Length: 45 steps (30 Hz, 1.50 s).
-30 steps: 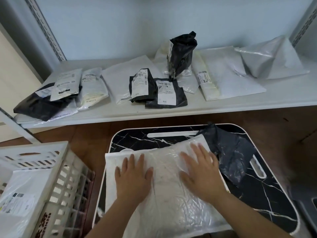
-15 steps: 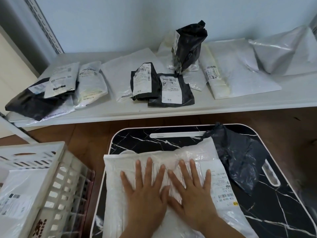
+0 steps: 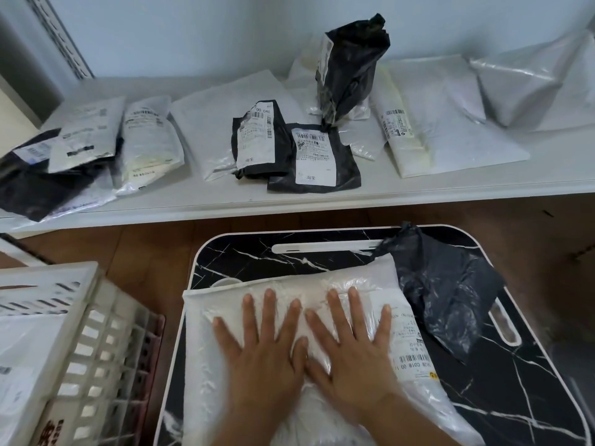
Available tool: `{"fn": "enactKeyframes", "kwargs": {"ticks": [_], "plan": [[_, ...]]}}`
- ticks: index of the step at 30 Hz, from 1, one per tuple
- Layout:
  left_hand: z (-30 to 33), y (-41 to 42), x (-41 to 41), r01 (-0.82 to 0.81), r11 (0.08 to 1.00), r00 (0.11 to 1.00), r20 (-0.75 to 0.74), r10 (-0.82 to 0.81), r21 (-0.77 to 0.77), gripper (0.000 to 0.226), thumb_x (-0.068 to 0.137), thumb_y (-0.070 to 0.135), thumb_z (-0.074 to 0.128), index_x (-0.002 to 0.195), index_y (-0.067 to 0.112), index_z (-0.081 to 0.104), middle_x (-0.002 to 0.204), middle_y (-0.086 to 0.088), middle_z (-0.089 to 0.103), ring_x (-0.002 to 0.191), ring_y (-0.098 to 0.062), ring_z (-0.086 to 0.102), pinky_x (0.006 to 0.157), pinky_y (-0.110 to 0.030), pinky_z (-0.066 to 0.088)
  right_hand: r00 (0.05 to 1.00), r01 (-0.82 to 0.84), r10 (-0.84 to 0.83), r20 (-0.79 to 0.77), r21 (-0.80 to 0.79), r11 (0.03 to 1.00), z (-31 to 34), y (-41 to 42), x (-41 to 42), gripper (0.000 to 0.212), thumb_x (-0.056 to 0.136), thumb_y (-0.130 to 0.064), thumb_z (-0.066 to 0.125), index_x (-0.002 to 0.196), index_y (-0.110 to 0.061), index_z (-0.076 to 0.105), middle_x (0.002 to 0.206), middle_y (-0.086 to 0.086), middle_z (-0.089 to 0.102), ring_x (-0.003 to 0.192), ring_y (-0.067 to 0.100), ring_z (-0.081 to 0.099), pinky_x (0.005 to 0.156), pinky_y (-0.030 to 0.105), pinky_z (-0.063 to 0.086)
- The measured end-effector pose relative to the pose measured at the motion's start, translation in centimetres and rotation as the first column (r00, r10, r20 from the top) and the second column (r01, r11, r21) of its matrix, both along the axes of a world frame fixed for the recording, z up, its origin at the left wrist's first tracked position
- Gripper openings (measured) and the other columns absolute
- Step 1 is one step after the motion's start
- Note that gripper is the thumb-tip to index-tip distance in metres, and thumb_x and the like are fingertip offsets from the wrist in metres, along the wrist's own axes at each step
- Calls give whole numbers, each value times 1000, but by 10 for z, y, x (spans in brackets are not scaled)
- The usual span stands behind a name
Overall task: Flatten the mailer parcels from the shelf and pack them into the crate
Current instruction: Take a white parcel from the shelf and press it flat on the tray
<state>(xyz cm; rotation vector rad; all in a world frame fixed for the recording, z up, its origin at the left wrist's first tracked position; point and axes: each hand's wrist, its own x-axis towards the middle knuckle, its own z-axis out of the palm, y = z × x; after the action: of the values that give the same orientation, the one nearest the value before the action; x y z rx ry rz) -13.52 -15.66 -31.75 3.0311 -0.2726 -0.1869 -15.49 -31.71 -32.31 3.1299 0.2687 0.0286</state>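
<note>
Just beside the right hand, the white mailer's label reads partly "C01B 00 1", upside down. Well beyond both hands on the shelf, a black parcel's label shows "00 040"; the rest is too small.

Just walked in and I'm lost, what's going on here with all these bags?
A person is pressing a white mailer parcel flat on a black marble-look tray table, with the left hand and right hand open, palms down, side by side on it. A crumpled black bag lies beside the parcel on the table. More mailers, black and white, wait on the white shelf behind. The white crate at the left already holds at least one white parcel.
</note>
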Motion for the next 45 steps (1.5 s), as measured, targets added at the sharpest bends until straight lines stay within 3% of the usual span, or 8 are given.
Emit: {"fn": "enactKeyframes", "kwargs": {"ticks": [4,26,29,36,45], "plan": [[-1,0,0,-6,1000,1000,-7,6,-10,59,97,53,9,145,34,39,157,-7,27,144,-39,21,103,-76,12,1000,4,-4,-14,1,1000,-2,0,0,69,90,-67,35,149,-32,32,160,10,16,145,40,14,102,75,15],[-8,-2,-1,13,1000,1000,12,-13,4,59,97,52,12,145,32,38,157,-9,27,144,-40,20,103,-76,12,999,-12,15,-51,69,998,-6,-1,-1,67,91,-64,37,150,-34,28,161,9,11,146,40,9,101,77,11],[-9,-3,0,17,1000,1000,10,-17,4,56,96,51,19,145,32,39,156,-10,27,144,-40,19,103,-76,12,998,-9,13,-60,66,998,-7,-1,0,66,91,-64,36,150,-34,29,161,9,10,146,39,9,102,77,11],[-12,-3,-2,8,1000,1000,-13,-8,3,61,97,51,6,147,31,34,158,-10,23,145,-41,14,104,-76,10,996,1,3,-89,49,999,-10,-1,0,66,94,-66,22,151,-34,25,161,8,9,147,37,5,103,76,10],[-15,-3,-2,10,1000,1000,19,-10,10,57,94,50,25,149,33,31,159,-9,19,146,-40,10,104,-76,7,995,5,-1,-102,36,999,-13,-1,0,66,92,-65,28,151,-34,24,162,8,6,147,37,2,102,77,9]]}}
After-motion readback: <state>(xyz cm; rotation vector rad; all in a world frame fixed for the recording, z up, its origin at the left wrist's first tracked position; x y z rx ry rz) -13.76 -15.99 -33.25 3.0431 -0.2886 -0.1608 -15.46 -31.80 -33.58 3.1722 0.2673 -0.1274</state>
